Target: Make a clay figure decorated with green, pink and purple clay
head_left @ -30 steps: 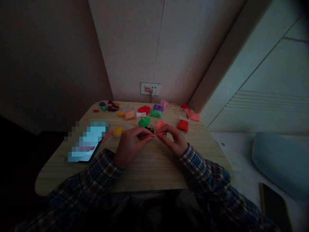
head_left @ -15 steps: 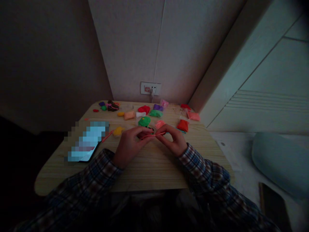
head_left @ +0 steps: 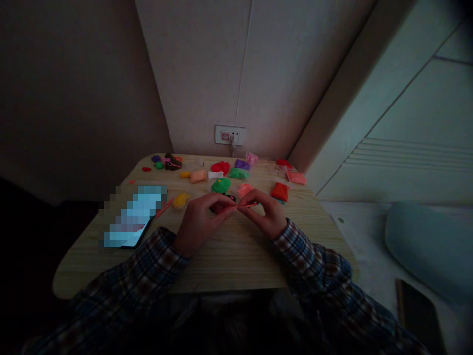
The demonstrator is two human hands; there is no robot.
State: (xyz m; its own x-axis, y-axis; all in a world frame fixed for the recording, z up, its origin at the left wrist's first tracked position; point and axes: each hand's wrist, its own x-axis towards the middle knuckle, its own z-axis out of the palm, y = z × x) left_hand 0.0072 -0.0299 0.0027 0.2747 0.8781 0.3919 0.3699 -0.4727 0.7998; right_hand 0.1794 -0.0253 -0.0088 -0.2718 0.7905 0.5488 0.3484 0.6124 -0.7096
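Observation:
Both my hands meet over the middle of a light wooden table [head_left: 229,261]. My left hand [head_left: 199,219] and my right hand [head_left: 264,212] each pinch one end of a thin pink clay strip [head_left: 236,208] stretched between the fingertips. Just behind the hands lies a green clay lump [head_left: 220,185] with a small dark piece beside it. A yellow clay lump [head_left: 181,200] and a thin pink stick [head_left: 164,208] lie to the left of my left hand.
A lit phone [head_left: 135,217] lies at the table's left. Several coloured clay packets and lumps [head_left: 238,173] spread along the back, with a red packet [head_left: 280,192] to the right. A wall socket [head_left: 230,134] is behind. A bed with a pillow [head_left: 424,246] stands on the right.
The hands have shifted only slightly, still working the pink strip between their fingertips. Nothing else on the table has moved.

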